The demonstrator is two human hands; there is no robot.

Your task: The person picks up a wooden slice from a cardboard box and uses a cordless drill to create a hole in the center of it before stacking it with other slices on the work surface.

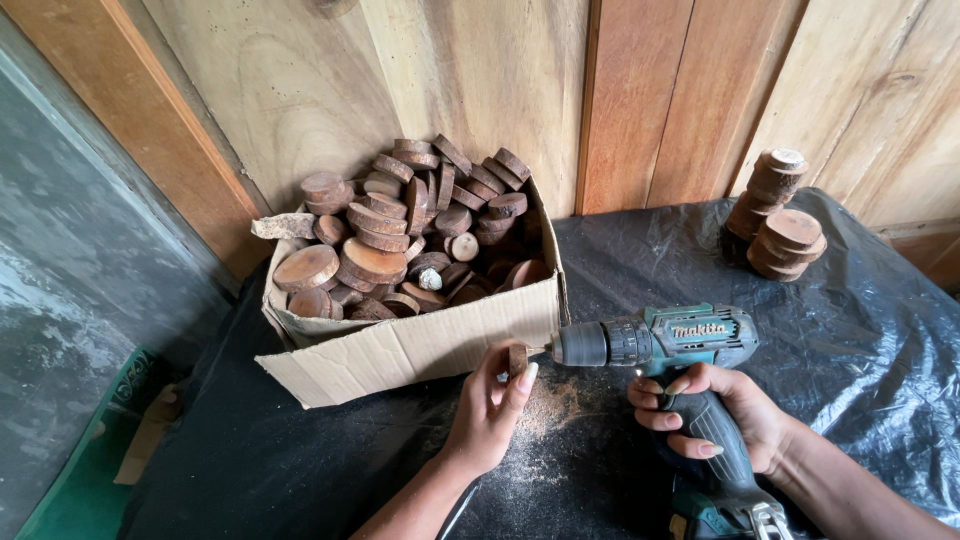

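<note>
left hand (pixel 490 400) pinches disc (pixel 517 358), drill (pixel 650 342) touching

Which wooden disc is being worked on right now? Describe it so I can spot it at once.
Start at the cardboard box heaped with wooden slices on the black plastic sheet. Just in front of its right corner, the left hand pinches one small wooden disc on edge. Unlike the slices in the box, it meets the tip of the teal drill gripped by the right hand.

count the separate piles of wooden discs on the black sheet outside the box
2, side by side at the far right near the wall: a taller stack and a shorter stack in front. More may lie out of view.
</note>
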